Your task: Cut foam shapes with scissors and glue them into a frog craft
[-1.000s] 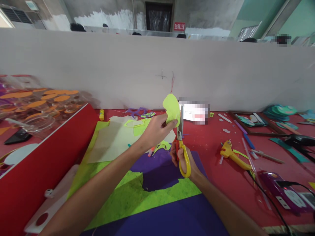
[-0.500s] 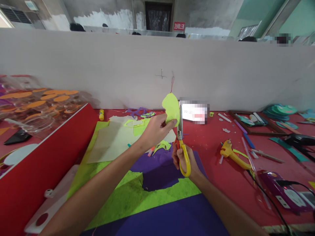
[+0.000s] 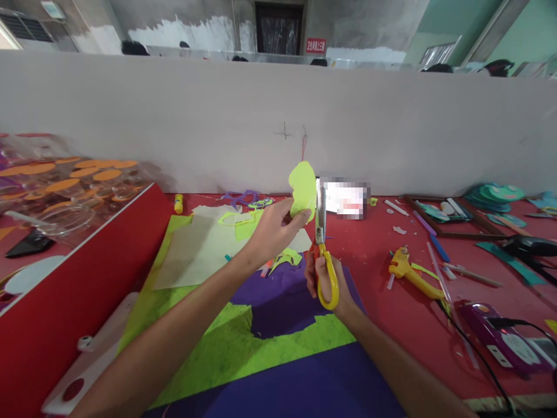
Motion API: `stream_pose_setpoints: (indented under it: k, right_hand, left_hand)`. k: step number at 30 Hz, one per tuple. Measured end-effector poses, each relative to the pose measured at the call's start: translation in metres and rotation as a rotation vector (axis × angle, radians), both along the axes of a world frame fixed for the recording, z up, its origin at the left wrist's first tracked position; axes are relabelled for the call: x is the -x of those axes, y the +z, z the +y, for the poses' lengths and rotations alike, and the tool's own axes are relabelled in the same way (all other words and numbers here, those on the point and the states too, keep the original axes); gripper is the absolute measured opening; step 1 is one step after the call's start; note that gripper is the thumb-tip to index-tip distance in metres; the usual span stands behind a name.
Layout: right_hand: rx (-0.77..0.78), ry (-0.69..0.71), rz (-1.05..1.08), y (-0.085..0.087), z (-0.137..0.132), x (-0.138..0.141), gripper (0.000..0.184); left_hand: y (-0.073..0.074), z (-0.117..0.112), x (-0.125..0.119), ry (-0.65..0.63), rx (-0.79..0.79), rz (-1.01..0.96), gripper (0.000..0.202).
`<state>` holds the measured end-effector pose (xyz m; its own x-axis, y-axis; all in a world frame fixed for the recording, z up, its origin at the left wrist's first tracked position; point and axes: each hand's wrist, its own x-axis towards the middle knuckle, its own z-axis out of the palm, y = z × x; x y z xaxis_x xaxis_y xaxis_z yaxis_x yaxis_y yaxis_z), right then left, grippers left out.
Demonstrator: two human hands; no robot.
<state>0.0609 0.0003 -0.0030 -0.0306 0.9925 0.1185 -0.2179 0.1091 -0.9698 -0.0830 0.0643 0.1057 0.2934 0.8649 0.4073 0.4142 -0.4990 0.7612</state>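
Note:
Between thumb and fingers, my left hand [image 3: 278,229] pinches a curvy-edged cut-out of yellow-green felt or paper [image 3: 303,184], held upright above the work surface. My right hand [image 3: 328,276] is wrapped around yellow-and-red-handled scissors [image 3: 321,223]. Their blades point up, close alongside the cut-out's right edge; whether they touch it I cannot tell. Beneath my hands lie a pale sheet [image 3: 183,255], a large green sheet [image 3: 209,354] with a ragged gap, and dark purple sheets [image 3: 282,377]. Green scraps [image 3: 287,258] rest near my left wrist.
A yellow glue gun [image 3: 407,267] with its cord lies on the red table at right, near a purple device [image 3: 500,337]. Clear cups with orange discs [image 3: 65,186] stand beyond a red divider [image 3: 87,267]. A lit screen [image 3: 343,197] leans against the white partition [image 3: 195,128].
The scissors have moved slightly up and right, separating a little from the cut-out. My left hand has tilted the cut-out slightly, its top rising a little.

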Motion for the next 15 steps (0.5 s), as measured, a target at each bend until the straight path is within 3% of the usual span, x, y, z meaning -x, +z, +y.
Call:
stream_pose_setpoints:
  k: [6,15]
  right_hand:
    - [0.013,0.012,-0.022,-0.0025,0.0002,-0.0001,0.063]
    - [0.014,0.008,-0.053,-0.0008,-0.0005,0.0012,0.064]
  left_hand:
    - [0.0034,-0.0008,-0.0003,0.009,-0.018,-0.058,0.019]
    - [0.0041,-0.0002,0.0002,0.038,-0.007,-0.138,0.023]
